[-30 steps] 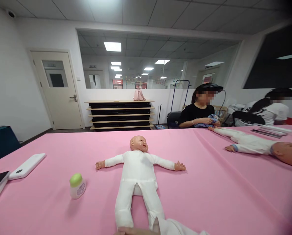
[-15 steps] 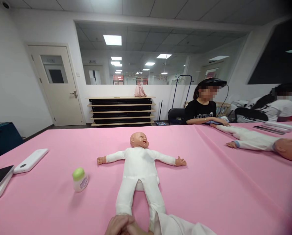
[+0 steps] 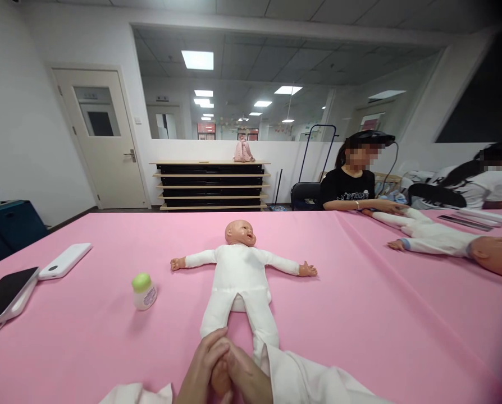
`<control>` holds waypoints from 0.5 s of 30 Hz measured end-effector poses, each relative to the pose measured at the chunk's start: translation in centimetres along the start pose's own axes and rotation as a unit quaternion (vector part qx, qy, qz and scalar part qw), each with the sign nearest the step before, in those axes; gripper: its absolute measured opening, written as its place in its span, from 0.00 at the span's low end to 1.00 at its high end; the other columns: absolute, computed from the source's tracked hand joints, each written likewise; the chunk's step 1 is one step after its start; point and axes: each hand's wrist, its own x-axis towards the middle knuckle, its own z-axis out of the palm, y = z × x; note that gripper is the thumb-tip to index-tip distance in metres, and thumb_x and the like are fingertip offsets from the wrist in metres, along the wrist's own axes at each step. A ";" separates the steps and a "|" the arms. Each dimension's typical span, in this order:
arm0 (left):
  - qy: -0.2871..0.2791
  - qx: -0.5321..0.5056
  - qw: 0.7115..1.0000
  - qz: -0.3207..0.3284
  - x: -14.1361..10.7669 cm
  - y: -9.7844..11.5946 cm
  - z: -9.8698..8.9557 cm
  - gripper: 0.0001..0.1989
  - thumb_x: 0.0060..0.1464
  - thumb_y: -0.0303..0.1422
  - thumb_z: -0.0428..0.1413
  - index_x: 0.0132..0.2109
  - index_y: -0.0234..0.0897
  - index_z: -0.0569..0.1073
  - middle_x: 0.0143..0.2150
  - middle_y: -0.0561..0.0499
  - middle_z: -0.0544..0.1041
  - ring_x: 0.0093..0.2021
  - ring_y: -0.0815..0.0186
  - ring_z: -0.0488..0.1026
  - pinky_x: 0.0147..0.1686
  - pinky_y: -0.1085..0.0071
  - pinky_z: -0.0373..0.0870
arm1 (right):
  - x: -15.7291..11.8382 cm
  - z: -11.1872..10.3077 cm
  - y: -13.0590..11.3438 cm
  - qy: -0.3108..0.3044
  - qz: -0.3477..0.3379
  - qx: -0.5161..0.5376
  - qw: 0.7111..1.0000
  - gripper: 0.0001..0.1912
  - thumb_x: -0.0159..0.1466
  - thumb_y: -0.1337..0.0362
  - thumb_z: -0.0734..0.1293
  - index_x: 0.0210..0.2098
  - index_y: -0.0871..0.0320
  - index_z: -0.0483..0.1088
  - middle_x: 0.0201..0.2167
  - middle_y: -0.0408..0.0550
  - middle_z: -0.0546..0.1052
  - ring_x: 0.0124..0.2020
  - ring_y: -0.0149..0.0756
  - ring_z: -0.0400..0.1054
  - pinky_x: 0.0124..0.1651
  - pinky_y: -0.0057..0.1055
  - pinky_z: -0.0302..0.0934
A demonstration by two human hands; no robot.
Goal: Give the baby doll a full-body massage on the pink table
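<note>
A baby doll (image 3: 239, 272) in a white suit lies face up on the pink tablecloth (image 3: 339, 314), arms spread and feet toward me. At the bottom centre both my hands are wrapped round its foot (image 3: 221, 379) on the left side. My left hand (image 3: 204, 356) closes over the foot and ankle from the left. From the right, my right hand (image 3: 246, 370) grips the same foot, its fingers partly hidden. The doll's other foot is hidden behind my right hand and white sleeve. A small jar (image 3: 144, 292) with a green lid stands to the left of the doll.
On the left lie a phone (image 3: 9, 294) on a white block and a white power bank (image 3: 65, 261). At right, a person (image 3: 347, 185) in black has a hand at a second doll (image 3: 440, 241). A suitcase (image 3: 13, 230) stands beyond the table's left edge.
My view has tilted down slightly, and more of both hands and the held foot now shows. My left sleeve has come into view. The person in black has reached further along the second doll's legs.
</note>
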 end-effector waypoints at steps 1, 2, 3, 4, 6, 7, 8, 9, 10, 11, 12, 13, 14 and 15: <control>-0.003 -0.004 1.000 0.002 0.2 -0.1 -0.1 0.18 0.58 0.36 0.47 0.55 0.42 0.64 0.58 0.42 0.63 0.59 0.57 0.60 0.55 0.60 0.62 | -0.1 0.1 -0.2 -0.006 -0.014 -0.002 1.000 0.30 0.57 0.36 0.53 0.40 0.56 0.64 0.30 0.46 0.65 0.31 0.34 0.61 0.38 0.33 0.59; -0.005 -0.014 1.000 -0.005 0.3 0.0 -0.2 0.17 0.59 0.36 0.46 0.55 0.42 0.64 0.57 0.43 0.64 0.58 0.58 0.61 0.54 0.61 0.63 | -0.1 0.2 -0.3 -0.012 -0.029 -0.013 0.999 0.30 0.57 0.37 0.55 0.41 0.56 0.64 0.32 0.47 0.66 0.34 0.36 0.62 0.41 0.34 0.59; -0.008 -0.029 0.999 -0.021 0.5 0.1 -0.3 0.16 0.59 0.36 0.45 0.54 0.42 0.65 0.56 0.43 0.65 0.58 0.59 0.62 0.54 0.61 0.63 | -0.1 0.2 -0.4 -0.015 -0.040 -0.031 0.999 0.30 0.57 0.37 0.56 0.42 0.56 0.63 0.34 0.48 0.66 0.36 0.36 0.62 0.42 0.35 0.59; -0.010 -0.043 0.998 -0.043 0.6 0.2 -0.4 0.16 0.59 0.36 0.45 0.53 0.42 0.65 0.56 0.44 0.66 0.58 0.59 0.62 0.55 0.61 0.63 | -0.1 0.2 -0.5 -0.014 -0.045 -0.053 0.997 0.29 0.57 0.38 0.57 0.43 0.57 0.63 0.35 0.48 0.66 0.37 0.36 0.63 0.43 0.35 0.60; -0.012 -0.056 0.995 -0.087 0.7 0.8 -0.6 0.17 0.59 0.38 0.44 0.54 0.42 0.65 0.58 0.45 0.64 0.60 0.59 0.60 0.57 0.61 0.60 | -0.2 0.3 -0.7 -0.001 -0.053 -0.109 0.993 0.26 0.60 0.43 0.56 0.43 0.59 0.63 0.34 0.48 0.67 0.35 0.35 0.63 0.42 0.35 0.60; -0.015 -0.053 0.994 -0.098 0.6 1.1 -0.8 0.19 0.59 0.38 0.45 0.56 0.42 0.64 0.60 0.45 0.62 0.61 0.58 0.58 0.58 0.60 0.59 | -0.4 0.3 -0.9 0.006 -0.067 -0.141 0.988 0.23 0.62 0.46 0.55 0.43 0.59 0.63 0.34 0.48 0.67 0.35 0.35 0.63 0.42 0.35 0.61; -0.025 -0.045 0.994 -0.098 0.5 1.4 -1.0 0.20 0.59 0.39 0.45 0.58 0.42 0.62 0.62 0.45 0.60 0.62 0.58 0.56 0.59 0.60 0.57 | -0.6 0.2 -1.1 0.010 -0.088 -0.177 0.980 0.20 0.63 0.50 0.55 0.43 0.59 0.64 0.35 0.48 0.68 0.35 0.35 0.63 0.42 0.35 0.61; -0.045 -0.032 0.994 -0.090 0.4 1.5 -1.1 0.22 0.59 0.39 0.46 0.59 0.43 0.60 0.63 0.46 0.58 0.63 0.58 0.54 0.59 0.60 0.56 | -1.1 0.1 -1.2 0.016 -0.113 -0.214 0.970 0.17 0.63 0.54 0.57 0.44 0.59 0.64 0.37 0.49 0.68 0.37 0.36 0.64 0.44 0.36 0.61; -0.070 -0.013 0.994 -0.081 0.2 1.6 -1.3 0.23 0.59 0.38 0.47 0.61 0.43 0.58 0.64 0.46 0.57 0.64 0.58 0.53 0.60 0.60 0.56 | -1.6 -0.2 -1.2 0.026 -0.138 -0.250 0.958 0.16 0.62 0.57 0.58 0.46 0.59 0.63 0.40 0.51 0.68 0.41 0.38 0.64 0.47 0.37 0.60; -0.096 0.009 0.993 -0.073 0.0 1.5 -1.4 0.24 0.58 0.37 0.47 0.61 0.44 0.57 0.64 0.46 0.56 0.64 0.58 0.53 0.60 0.60 0.56 | -2.4 -0.6 -1.1 0.040 -0.156 -0.282 0.946 0.18 0.60 0.58 0.61 0.48 0.58 0.63 0.44 0.54 0.68 0.46 0.41 0.63 0.49 0.39 0.59; -0.122 0.033 0.990 -0.063 -0.1 1.4 -1.6 0.24 0.58 0.36 0.48 0.62 0.45 0.57 0.64 0.46 0.56 0.63 0.58 0.54 0.59 0.60 0.56 | -3.3 -1.1 -0.8 0.065 -0.164 -0.309 0.935 0.21 0.58 0.59 0.63 0.50 0.57 0.62 0.49 0.55 0.66 0.51 0.44 0.61 0.52 0.41 0.58; -0.144 0.056 0.987 -0.053 -0.3 1.2 -1.7 0.25 0.58 0.35 0.49 0.62 0.45 0.57 0.64 0.46 0.57 0.63 0.58 0.54 0.59 0.60 0.57 | -4.3 -1.7 -0.4 0.096 -0.163 -0.329 0.925 0.25 0.56 0.59 0.66 0.52 0.57 0.62 0.53 0.56 0.64 0.54 0.47 0.58 0.54 0.43 0.57; -0.162 0.078 0.983 -0.041 -0.5 0.9 -1.8 0.25 0.57 0.35 0.50 0.61 0.45 0.57 0.64 0.45 0.57 0.63 0.57 0.55 0.59 0.59 0.58 | -5.4 -2.3 0.2 0.128 -0.156 -0.341 0.918 0.28 0.53 0.58 0.69 0.52 0.55 0.63 0.55 0.56 0.62 0.56 0.50 0.57 0.54 0.44 0.57; -0.178 0.095 0.979 -0.029 -0.7 0.7 -1.9 0.25 0.56 0.34 0.51 0.61 0.45 0.58 0.64 0.45 0.58 0.62 0.56 0.56 0.58 0.58 0.59 | -6.5 -2.9 0.9 0.169 -0.146 -0.343 0.913 0.28 0.51 0.57 0.70 0.51 0.53 0.64 0.56 0.54 0.62 0.56 0.51 0.57 0.53 0.44 0.58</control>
